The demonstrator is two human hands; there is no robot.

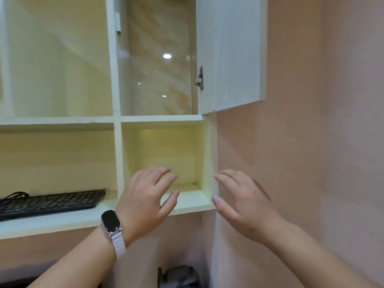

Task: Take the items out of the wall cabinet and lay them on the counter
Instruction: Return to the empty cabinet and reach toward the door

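— So, where's the keyboard [49,201]?
— Lower left of the frame, lying in the wall cabinet [118,154]. Your left hand [143,196] and right hand [243,206] hover spread, holding nothing, at lower centre.

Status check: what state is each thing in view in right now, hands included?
White wooden cabinet door: swung open to the right.
Marble-backed upper right compartment: nothing visible inside.
Cream lower right cubby: nothing visible inside.
Black keyboard: lying flat on the lower left shelf.
Left hand: fingers spread, holding nothing, in front of the cubby.
Right hand: fingers spread, holding nothing.
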